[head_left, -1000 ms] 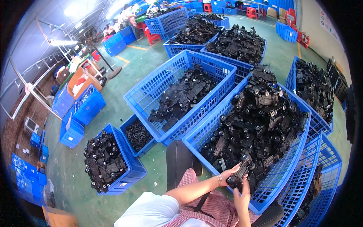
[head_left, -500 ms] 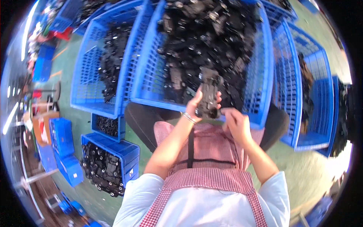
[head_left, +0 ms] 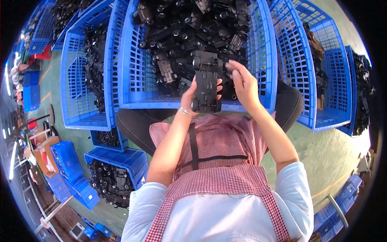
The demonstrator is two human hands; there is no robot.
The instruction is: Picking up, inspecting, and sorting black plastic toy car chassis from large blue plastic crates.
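A person sits with dark-trousered knees [head_left: 290,103] spread wide at the near end of a big blue plastic basket [head_left: 149,105] with lots of holes in its walls. The left hand [head_left: 188,97] has its grip closed around a long, flat black plastic toy car base [head_left: 207,82] with four little wheels. The thumb is on one side of the car base and the other fingers poke out on the far side. The car base points away from the person and is held up in front of the body, over the near edge of the basket. The right hand [head_left: 246,86] has a released grip. Its fingers are bent a bit, and their tips are just beside the far right wheel.

Inside the basket is a big messy pile of black car bases [head_left: 193,32], tipped every which way. A second blue basket [head_left: 86,123] on the left holds more black parts. On the right stands another blue basket with holes [head_left: 330,125], with dark and brown bits inside.

Down on the green floor [head_left: 314,173], to the left, a small blue bin holds black rings [head_left: 107,138]. Near it, a blue plastic box [head_left: 139,171] is full of black car parts [head_left: 111,181]. The person wears a red-and-white checked apron [head_left: 219,141], and shiny bangles [head_left: 185,112] circle the left wrist.
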